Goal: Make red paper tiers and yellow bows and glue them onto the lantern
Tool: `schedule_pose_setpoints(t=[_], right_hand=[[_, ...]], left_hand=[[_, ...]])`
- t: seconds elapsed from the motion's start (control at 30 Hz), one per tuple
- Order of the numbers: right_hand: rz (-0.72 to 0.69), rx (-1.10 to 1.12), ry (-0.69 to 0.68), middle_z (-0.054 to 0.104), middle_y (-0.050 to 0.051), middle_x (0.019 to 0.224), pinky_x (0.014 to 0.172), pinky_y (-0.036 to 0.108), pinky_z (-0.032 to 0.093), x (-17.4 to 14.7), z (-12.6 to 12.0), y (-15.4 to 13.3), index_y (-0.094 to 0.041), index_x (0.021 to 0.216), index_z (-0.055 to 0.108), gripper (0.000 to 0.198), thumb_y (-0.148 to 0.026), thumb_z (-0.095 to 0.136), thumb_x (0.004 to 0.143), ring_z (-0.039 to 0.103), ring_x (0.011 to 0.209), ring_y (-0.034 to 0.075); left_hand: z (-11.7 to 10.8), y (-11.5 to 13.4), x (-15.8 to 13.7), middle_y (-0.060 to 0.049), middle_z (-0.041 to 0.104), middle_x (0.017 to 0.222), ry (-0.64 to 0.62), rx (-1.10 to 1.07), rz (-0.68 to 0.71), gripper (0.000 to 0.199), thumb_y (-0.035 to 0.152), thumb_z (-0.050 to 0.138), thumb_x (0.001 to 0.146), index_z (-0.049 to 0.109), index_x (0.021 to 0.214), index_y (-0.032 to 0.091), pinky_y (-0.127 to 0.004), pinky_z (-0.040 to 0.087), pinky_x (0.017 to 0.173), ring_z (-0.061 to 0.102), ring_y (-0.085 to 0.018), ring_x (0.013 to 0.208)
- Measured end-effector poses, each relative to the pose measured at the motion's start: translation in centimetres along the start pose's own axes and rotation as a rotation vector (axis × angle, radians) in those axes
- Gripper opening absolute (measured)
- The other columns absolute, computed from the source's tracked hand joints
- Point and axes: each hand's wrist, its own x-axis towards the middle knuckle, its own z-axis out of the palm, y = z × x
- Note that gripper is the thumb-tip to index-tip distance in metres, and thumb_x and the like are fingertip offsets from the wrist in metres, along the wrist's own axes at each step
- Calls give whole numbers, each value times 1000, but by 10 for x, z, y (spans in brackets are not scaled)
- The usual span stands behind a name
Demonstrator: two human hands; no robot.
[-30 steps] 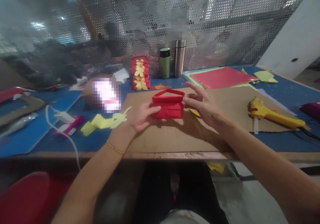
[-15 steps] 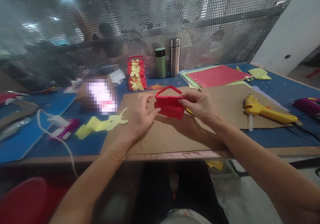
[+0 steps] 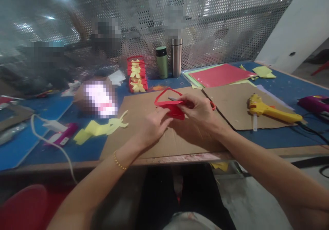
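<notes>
A small red paper basket [image 3: 174, 111] with a thin arched handle is held between my hands, low over a sheet of brown cardboard [image 3: 144, 144]. My left hand [image 3: 156, 122] pinches its near left side. At the right edge my right hand [image 3: 197, 110] grips the red paper between thumb and fingers. A grey pointed blade [image 3: 173, 99] shows behind the basket's rim, and an orange-red loop [image 3: 212, 105] peeks out past my right hand. They look like parts of scissors; the middle is hidden, and I cannot tell whether my hand holds them.
Yellow paper cut-outs [image 3: 96, 129] lie left. A stack of red baskets with yellow flowers [image 3: 136, 76], a green cup [image 3: 161, 63] and a steel flask [image 3: 177, 59] stand behind. Rightward are a yellow glue gun [image 3: 272, 112], a purple tool [image 3: 315, 105] and red sheets [image 3: 223, 75].
My left hand has moved in under the basket's near side, and the basket has tilted. The grey blade and orange-red loop have come into sight. The view has shifted slightly.
</notes>
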Motion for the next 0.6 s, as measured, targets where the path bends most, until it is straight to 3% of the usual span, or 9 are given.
schedule_pose_setpoints(t=[0.2, 0.33, 0.43, 0.5, 0.6], right_hand=[[-51, -58, -30, 78, 4, 84, 78, 37, 55, -4, 4, 5, -27, 95, 82, 14, -36, 77, 86, 71, 79, 23], [-58, -18, -123, 82, 3, 97, 87, 39, 59, -8, -5, -7, -33, 128, 78, 42, -39, 77, 87, 74, 91, 26], [-57, -13, -81, 82, 4, 98, 88, 41, 60, -7, -15, -20, -33, 145, 68, 62, -47, 79, 86, 75, 93, 27], [-78, -45, -18, 81, 5, 98, 88, 42, 59, -4, -20, -25, -31, 146, 66, 63, -48, 78, 87, 74, 89, 26], [-110, -111, -23, 81, 8, 99, 83, 41, 58, -3, -18, -23, -27, 133, 73, 48, -44, 76, 88, 72, 83, 24]], left_hand=[[14, 4, 9, -7, 76, 91, -43, 29, -23, 18, 13, 82, 76, 84, 90, 25, -44, 48, 102, 66, -29, 93], [17, 3, 15, -6, 79, 85, -47, -55, -110, 20, 10, 76, 77, 86, 86, 24, -37, 53, 85, 66, -24, 80], [8, 1, 18, -5, 76, 73, -18, -218, -231, 11, 24, 78, 84, 85, 92, 20, -30, 51, 61, 62, -17, 59], [0, 0, 19, -5, 74, 70, 10, -314, -288, 21, 36, 81, 86, 84, 96, 18, -27, 48, 54, 61, -15, 55], [-9, 0, 19, -8, 81, 90, 37, -471, -262, 30, 41, 87, 81, 82, 99, 17, -25, 54, 62, 71, -16, 72]])
